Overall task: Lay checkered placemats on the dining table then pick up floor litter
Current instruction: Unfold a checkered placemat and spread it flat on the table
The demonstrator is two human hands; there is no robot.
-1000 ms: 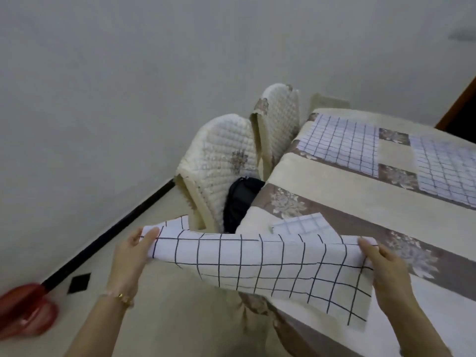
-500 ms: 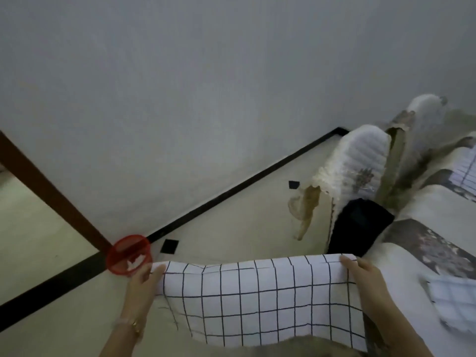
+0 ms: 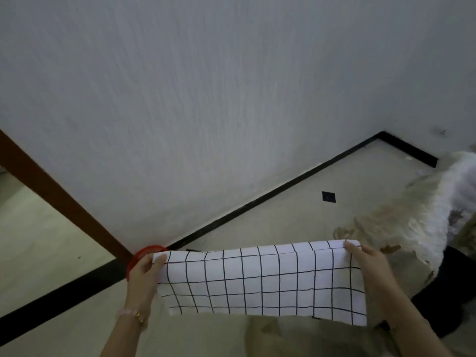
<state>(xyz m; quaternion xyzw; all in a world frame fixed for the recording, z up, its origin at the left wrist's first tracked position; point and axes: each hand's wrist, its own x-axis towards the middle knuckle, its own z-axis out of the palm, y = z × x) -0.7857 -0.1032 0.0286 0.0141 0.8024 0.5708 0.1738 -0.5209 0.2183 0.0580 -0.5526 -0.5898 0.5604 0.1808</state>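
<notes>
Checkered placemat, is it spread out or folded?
Spread: the checkered placemat hangs stretched between the left hand and right hand gripping its upper corners.

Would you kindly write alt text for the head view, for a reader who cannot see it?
A left hand and right hand hold a checkered placemat stretched between them by its top corners, above a beige floor. A red round rim shows behind the left hand; a blurred quilted chair cover is at right.
</notes>
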